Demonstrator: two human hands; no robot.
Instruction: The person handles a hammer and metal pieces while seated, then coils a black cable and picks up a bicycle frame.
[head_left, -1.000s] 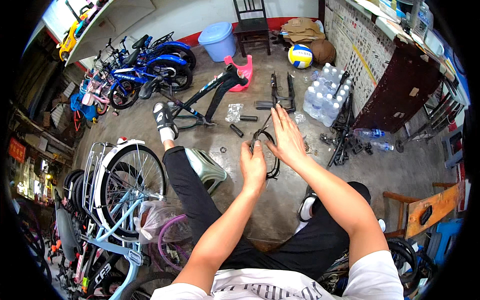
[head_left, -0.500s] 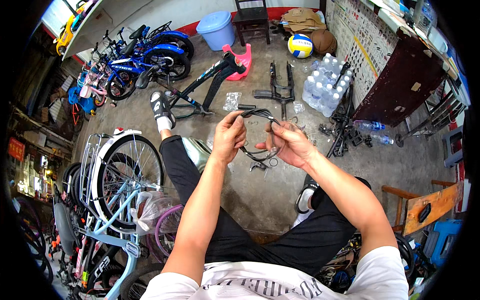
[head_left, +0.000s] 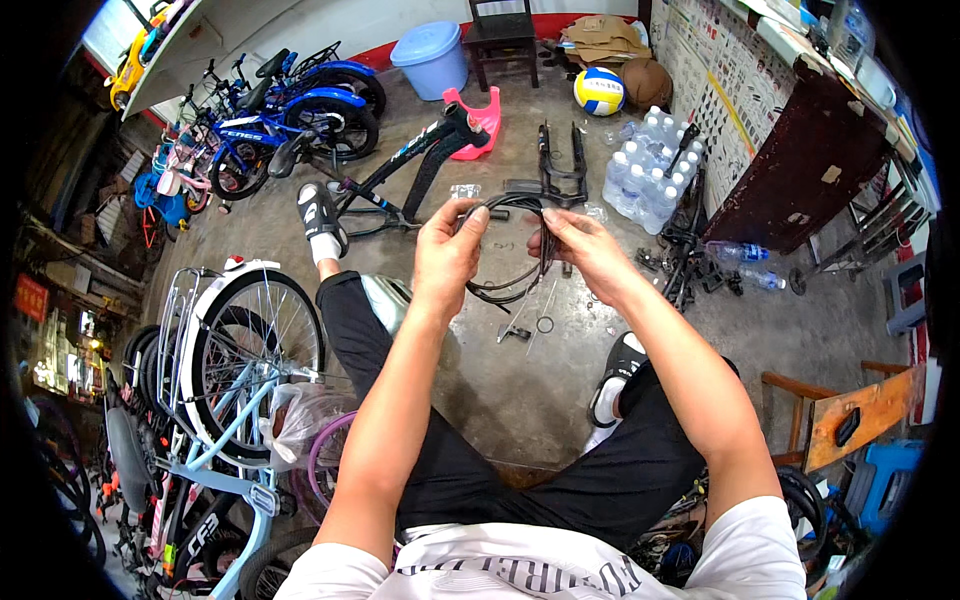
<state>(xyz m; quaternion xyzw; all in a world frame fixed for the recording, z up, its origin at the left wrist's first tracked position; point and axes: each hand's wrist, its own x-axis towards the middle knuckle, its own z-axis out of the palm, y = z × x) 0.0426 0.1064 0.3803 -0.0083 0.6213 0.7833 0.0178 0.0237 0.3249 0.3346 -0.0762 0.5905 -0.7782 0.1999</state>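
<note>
A coiled black bicycle cable [head_left: 508, 292] hangs in a loop between my two hands, above the floor in front of me. My left hand [head_left: 448, 250] pinches the loop's left side between thumb and fingers. On the other side, my right hand [head_left: 580, 245] grips the strands with its thumb pressed on top. A thin loose wire end dangles below the coil. Beneath, on the concrete, lie a small brake lever [head_left: 515, 333] and a dark ring [head_left: 545, 324]. Beyond my hands rest a black bicycle frame [head_left: 385, 175] and a black suspension fork [head_left: 563, 170].
A pale blue bicycle [head_left: 250, 400] stands close on my left. Blue children's bikes [head_left: 290, 130] are at the far left. Packed water bottles [head_left: 655, 165] and loose bike parts [head_left: 685, 270] lie to the right. A wooden stool [head_left: 862, 415] sits near right.
Both hands have lifted slightly away from me with the cable coil. The right hand's grip has shifted up along the loop, and the strands now hang lower beneath the hands.
</note>
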